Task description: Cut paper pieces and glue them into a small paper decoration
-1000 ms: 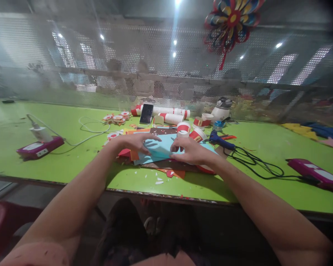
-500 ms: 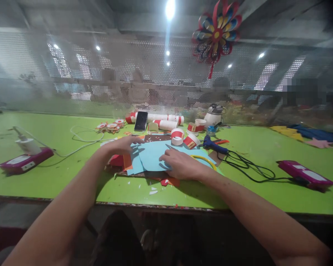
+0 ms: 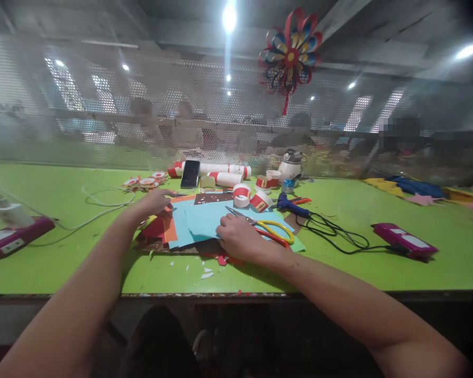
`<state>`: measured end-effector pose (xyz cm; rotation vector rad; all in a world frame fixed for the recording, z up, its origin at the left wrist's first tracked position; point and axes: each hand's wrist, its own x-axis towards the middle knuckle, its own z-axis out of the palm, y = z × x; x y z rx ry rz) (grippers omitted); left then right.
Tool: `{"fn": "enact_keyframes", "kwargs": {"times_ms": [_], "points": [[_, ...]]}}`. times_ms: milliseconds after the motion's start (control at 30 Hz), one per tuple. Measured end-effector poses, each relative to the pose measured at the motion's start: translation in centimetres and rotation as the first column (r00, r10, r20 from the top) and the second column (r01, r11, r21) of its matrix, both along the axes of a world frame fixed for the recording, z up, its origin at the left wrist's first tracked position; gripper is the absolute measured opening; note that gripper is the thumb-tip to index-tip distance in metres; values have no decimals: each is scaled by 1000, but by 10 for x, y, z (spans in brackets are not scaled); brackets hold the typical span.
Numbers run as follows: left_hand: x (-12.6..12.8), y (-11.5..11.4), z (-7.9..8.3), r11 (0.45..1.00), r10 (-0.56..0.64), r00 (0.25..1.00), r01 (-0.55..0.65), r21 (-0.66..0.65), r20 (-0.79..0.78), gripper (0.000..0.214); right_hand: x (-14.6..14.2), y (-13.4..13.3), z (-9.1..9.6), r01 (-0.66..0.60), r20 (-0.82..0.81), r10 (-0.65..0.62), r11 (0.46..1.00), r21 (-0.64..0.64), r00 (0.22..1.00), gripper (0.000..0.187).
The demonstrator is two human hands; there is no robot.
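Note:
Light blue paper lies on a stack of coloured sheets. My right hand has its fingers curled at the lower edge of the top blue sheet, seemingly gripping it. Close beside that hand, scissors with yellow and red handles rest on the paper, their blades pointing to the upper left. At the stack's far left, my left hand reaches over orange paper with its fingers stretched out; their undersides are hidden. A brown sheet with white scraps shows behind the blue paper.
Red-and-white paper cups stand behind the stack. Farther back are a phone, joined cup tubes and a white jug. A blue glue gun trails its cable to a purple power strip on the right.
The view has turned slightly right. My right hand has drawn back a little, so more of the scissors shows. My left hand has shifted left, away from the blue paper's corner.

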<state>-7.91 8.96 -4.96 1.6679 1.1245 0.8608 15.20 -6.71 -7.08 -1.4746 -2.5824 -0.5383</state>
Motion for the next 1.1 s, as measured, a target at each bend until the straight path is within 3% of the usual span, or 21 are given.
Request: {"fn": "enact_keyframes", "kwargs": {"times_ms": [133, 267, 467, 667, 800, 867, 933, 1000, 1100], "points": [[1, -5, -1, 994, 40, 999, -43, -105, -35, 16, 1, 2, -1, 22, -61, -21, 1000, 13, 998, 22], [6, -15, 6, 987, -27, 999, 33, -157, 42, 16, 0, -1, 1, 36, -126, -33, 999, 18, 991, 21], [15, -26, 16, 974, -162, 945, 200, -110, 286, 14, 4, 0, 7, 73, -274, -68, 997, 11, 959, 19], [17, -20, 12, 988, -128, 908, 150, -23, 398, 8, 12, 9, 11, 90, -449, -67, 996, 29, 891, 16], [19, -20, 11, 991, -114, 904, 131, -13, 412, 11, 13, -1, 31, 100, -562, -11, 987, 128, 827, 27], [20, -21, 10, 991, -112, 907, 131, -19, 406, 11, 14, -17, 46, 76, -599, 66, 975, 208, 798, 23], [21, -21, 9, 991, -114, 908, 135, -24, 402, 10, 15, -36, 60, -36, -494, 137, 978, 207, 859, 19], [21, -20, 9, 990, -120, 910, 142, -26, 398, 9, 15, -55, 65, -147, -219, 150, 989, 33, 964, 22], [21, -17, 8, 989, -128, 912, 146, -17, 389, 9, 14, -75, 54, -62, 125, 82, 985, -159, 989, 21]]}}
